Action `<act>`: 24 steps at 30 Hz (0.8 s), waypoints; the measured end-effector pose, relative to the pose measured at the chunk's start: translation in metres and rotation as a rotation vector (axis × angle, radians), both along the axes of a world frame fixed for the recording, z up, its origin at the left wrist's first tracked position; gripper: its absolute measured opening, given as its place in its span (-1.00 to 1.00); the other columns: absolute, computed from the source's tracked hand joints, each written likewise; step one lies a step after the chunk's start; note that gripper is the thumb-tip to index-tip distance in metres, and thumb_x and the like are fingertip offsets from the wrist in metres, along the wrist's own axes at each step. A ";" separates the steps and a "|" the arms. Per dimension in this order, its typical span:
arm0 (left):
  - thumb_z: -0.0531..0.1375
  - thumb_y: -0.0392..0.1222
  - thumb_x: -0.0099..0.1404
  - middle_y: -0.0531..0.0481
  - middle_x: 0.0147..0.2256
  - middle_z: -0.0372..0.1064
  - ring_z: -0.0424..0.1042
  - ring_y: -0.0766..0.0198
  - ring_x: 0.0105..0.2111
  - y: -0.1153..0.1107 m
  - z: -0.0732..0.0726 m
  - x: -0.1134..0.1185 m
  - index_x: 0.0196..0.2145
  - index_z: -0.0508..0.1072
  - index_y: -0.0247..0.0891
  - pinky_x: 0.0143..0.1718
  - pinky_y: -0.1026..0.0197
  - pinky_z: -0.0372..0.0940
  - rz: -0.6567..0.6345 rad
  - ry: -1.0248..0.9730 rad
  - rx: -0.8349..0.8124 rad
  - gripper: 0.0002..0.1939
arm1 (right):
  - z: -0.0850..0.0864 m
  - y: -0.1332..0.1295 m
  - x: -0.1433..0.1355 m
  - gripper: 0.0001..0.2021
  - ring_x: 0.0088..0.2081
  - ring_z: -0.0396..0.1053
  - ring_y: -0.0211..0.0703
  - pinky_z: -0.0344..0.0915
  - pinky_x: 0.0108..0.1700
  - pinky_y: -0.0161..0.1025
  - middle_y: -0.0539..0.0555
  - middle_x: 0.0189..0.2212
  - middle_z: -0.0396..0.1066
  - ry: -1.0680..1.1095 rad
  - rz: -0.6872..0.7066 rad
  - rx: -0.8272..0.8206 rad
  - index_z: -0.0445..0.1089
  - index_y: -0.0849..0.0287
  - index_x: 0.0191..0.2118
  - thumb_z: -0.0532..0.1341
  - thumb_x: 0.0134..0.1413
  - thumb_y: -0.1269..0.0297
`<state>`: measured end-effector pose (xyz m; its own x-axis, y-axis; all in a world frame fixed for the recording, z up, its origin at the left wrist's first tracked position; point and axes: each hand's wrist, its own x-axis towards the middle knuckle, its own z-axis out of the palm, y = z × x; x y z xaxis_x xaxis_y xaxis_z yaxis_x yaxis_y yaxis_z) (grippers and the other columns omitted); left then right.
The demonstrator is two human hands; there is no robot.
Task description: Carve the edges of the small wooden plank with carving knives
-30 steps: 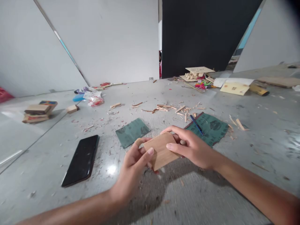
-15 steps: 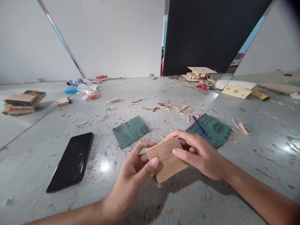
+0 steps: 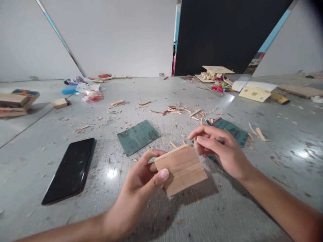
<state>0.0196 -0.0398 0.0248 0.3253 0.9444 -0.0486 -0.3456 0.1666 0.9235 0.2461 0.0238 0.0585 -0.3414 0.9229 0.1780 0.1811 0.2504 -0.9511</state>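
Note:
My left hand [image 3: 137, 188] grips a small flat wooden block [image 3: 183, 171] by its left edge, thumb on the broad face and fingers behind. A bandage [image 3: 148, 154] wraps its index finger. Thin splinters stand along the block's upper edge. My right hand [image 3: 219, 148] hovers just right of the block, fingers curled and apart from the wood. A small dull rounded end [image 3: 220, 139] pokes out between its fingers; the rest of that object is hidden. Beyond the hands lie one green sandpaper sheet [image 3: 138, 137] and another sandpaper sheet [image 3: 233, 132], partly behind my right hand.
A black phone [image 3: 69, 171] lies at the left. Wood shavings [image 3: 174, 110] litter the grey floor. Farther off are a wood block [image 3: 60, 103], a plastic bag [image 3: 91, 92], stacked boxes [image 3: 19, 101] and a stick model [image 3: 214, 73]. A blue pen [image 3: 208, 122] is mostly covered by my right hand.
My right hand has come off the block and moved up and right. The left hand keeps its hold, and more of the block's face shows. The view has shifted slightly.

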 end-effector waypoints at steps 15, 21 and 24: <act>0.17 0.18 0.38 -0.19 0.03 0.38 0.30 -0.08 0.07 0.036 0.017 -0.019 0.17 0.38 -0.24 0.06 -0.11 0.22 -0.264 1.194 0.708 -0.44 | -0.006 0.014 0.011 -0.64 -0.57 0.38 -0.25 0.21 -0.57 -0.30 0.09 -0.47 0.52 -0.019 -0.020 -0.037 0.58 0.20 -0.27 0.08 0.31 0.13; 0.13 0.47 0.20 -0.28 -0.07 0.38 0.33 -0.23 -0.02 0.004 0.023 -0.012 0.00 0.45 -0.37 0.01 -0.27 0.15 -0.286 1.571 0.892 -0.19 | -0.011 -0.007 -0.004 -0.71 -0.45 0.45 -0.22 0.34 -0.44 -0.30 0.03 -0.46 0.47 -0.007 0.081 -0.058 0.53 0.19 -0.31 0.07 0.28 0.28; 0.14 0.23 0.25 -0.24 -0.08 0.37 0.35 -0.13 -0.08 -0.001 0.020 -0.008 -0.02 0.46 -0.34 -0.04 -0.18 0.17 -0.297 1.569 0.911 -0.41 | -0.019 -0.015 -0.012 -0.73 -0.44 0.45 -0.25 0.29 -0.44 -0.32 0.00 -0.47 0.49 -0.113 0.071 -0.028 0.51 0.18 -0.34 0.07 0.25 0.36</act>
